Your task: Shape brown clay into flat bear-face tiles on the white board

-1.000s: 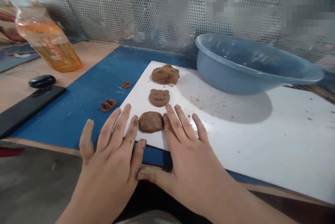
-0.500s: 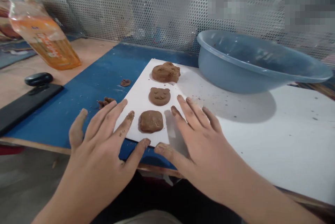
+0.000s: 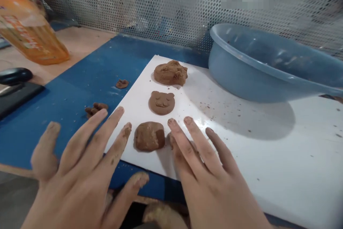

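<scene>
Since half a second ago, our right hand (image 3: pixel 211 175) has come closer beside the clay block (image 3: pixel 149 137). It and our left hand (image 3: pixel 76 180) are loosely spread, gripping nothing.

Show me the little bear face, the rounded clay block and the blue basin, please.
Bear face (image 3: pixel 162 103): head view, middle of its upper surface.
Clay block (image 3: pixel 149 136): head view, middle of its top.
Blue basin (image 3: pixel 241 77): head view, outer wall below the rim.

A brown clay block (image 3: pixel 149 137), squarish with rounded corners and a pale, rough streak, lies flat between the left hand (image 3: pixel 80 177) and right hand (image 3: pixel 210 179).
</scene>
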A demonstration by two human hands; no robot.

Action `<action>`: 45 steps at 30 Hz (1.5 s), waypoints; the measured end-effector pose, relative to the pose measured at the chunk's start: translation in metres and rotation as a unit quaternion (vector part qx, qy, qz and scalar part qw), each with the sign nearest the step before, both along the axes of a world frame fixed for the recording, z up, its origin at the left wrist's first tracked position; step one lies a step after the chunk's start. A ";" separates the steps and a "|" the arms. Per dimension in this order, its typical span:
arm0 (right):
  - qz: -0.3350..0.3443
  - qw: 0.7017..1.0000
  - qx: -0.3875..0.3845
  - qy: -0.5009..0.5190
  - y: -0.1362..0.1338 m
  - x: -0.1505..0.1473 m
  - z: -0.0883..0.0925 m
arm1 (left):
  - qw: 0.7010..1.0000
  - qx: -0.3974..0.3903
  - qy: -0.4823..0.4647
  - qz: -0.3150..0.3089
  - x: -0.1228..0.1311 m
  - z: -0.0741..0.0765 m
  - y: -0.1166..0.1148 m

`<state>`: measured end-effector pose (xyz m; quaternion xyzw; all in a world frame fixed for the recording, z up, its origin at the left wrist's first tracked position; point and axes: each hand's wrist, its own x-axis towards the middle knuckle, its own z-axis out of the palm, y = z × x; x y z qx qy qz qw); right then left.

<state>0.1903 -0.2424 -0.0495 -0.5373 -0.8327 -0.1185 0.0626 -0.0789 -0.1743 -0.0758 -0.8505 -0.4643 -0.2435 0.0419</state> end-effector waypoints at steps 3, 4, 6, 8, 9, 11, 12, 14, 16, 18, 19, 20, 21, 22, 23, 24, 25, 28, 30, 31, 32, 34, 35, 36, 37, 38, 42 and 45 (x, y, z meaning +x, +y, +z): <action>-0.020 1.000 -0.002 0.005 -0.001 -0.001 -0.013 | 0.999 0.035 0.009 0.020 0.004 -0.005 -0.013; -0.030 0.999 -0.004 0.013 0.000 -0.001 -0.017 | 0.999 0.040 0.010 0.018 0.005 -0.006 -0.015; -0.040 0.999 -0.010 0.032 0.001 -0.003 -0.021 | 0.999 0.039 0.016 0.009 0.007 -0.008 -0.016; -0.046 0.998 -0.013 0.047 0.003 -0.005 -0.024 | 0.999 0.041 0.024 -0.003 0.008 -0.008 -0.014; -0.052 0.997 -0.013 0.051 0.004 -0.006 -0.025 | 0.999 0.044 0.027 -0.008 0.009 -0.007 -0.013; -0.080 0.995 -0.013 0.050 0.006 -0.008 -0.025 | 0.998 0.047 0.036 -0.011 0.010 -0.005 -0.011; -0.091 0.995 -0.016 0.046 0.007 -0.008 -0.025 | 0.998 0.050 0.040 -0.010 0.010 -0.004 -0.010; -0.090 0.995 -0.029 0.042 0.009 -0.009 -0.025 | 0.997 0.056 0.046 -0.005 0.013 -0.001 -0.009; -0.068 0.996 -0.041 0.045 0.010 -0.009 -0.025 | 0.997 0.063 0.053 -0.004 0.016 0.002 -0.008; -0.051 0.996 -0.047 0.052 0.010 -0.010 -0.025 | 0.996 0.062 0.069 -0.008 0.018 0.004 -0.007; -0.051 0.996 -0.048 0.054 0.010 -0.011 -0.025 | 0.995 0.057 0.079 -0.010 0.019 0.005 -0.007; -0.055 0.996 -0.048 0.054 0.010 -0.013 -0.025 | 0.995 0.052 0.086 -0.010 0.019 0.005 -0.007; -0.057 0.996 -0.047 0.054 0.009 -0.014 -0.025 | 0.995 0.044 0.086 -0.009 0.018 0.004 -0.007; -0.059 0.996 -0.045 0.054 0.009 -0.015 -0.025 | 0.996 0.039 0.081 -0.007 0.018 0.004 -0.008; -0.063 0.996 -0.043 0.054 0.009 -0.016 -0.025 | 0.997 0.032 0.071 -0.004 0.017 0.003 -0.008; -0.071 0.995 -0.039 0.053 0.008 -0.016 -0.026 | 0.998 0.028 0.060 -0.001 0.016 0.002 -0.009; -0.078 0.995 -0.037 0.053 0.008 -0.016 -0.026 | 0.998 0.028 0.051 -0.001 0.015 0.001 -0.009; -0.092 0.994 -0.036 0.056 0.008 -0.013 -0.027 | 0.998 0.044 0.049 -0.010 0.016 -0.001 -0.010; -0.082 0.994 -0.048 0.058 0.008 -0.015 -0.026 | 0.996 0.056 0.060 -0.023 0.018 0.000 -0.009; -0.081 0.993 -0.057 0.056 0.009 -0.017 -0.024 | 0.995 0.059 0.070 -0.030 0.019 0.001 -0.009; -0.087 0.993 -0.065 0.052 0.009 -0.021 -0.022 | 0.994 0.061 0.081 -0.033 0.019 0.001 -0.009; -0.110 0.991 -0.073 0.036 0.008 -0.031 -0.017 | 0.992 0.065 0.101 -0.033 0.020 0.001 -0.011; -0.125 0.989 -0.070 0.027 0.007 -0.036 -0.015 | 0.992 0.066 0.106 -0.026 0.020 0.000 -0.012; -0.140 0.988 -0.064 0.017 0.006 -0.041 -0.013 | 0.992 0.064 0.107 -0.017 0.020 -0.001 -0.014; -0.148 0.987 -0.056 0.010 0.005 -0.045 -0.012 | 0.993 0.062 0.102 -0.008 0.021 -0.002 -0.016; -0.152 0.987 -0.049 0.006 0.004 -0.048 -0.013 | 0.994 0.060 0.096 -0.003 0.021 -0.003 -0.018; -0.134 0.990 -0.035 0.012 0.002 -0.042 -0.020 | 0.994 0.067 0.082 0.000 0.024 -0.006 -0.022; -0.076 0.996 -0.029 0.032 0.002 -0.026 -0.025 | 0.995 0.043 0.086 -0.002 0.023 -0.005 -0.024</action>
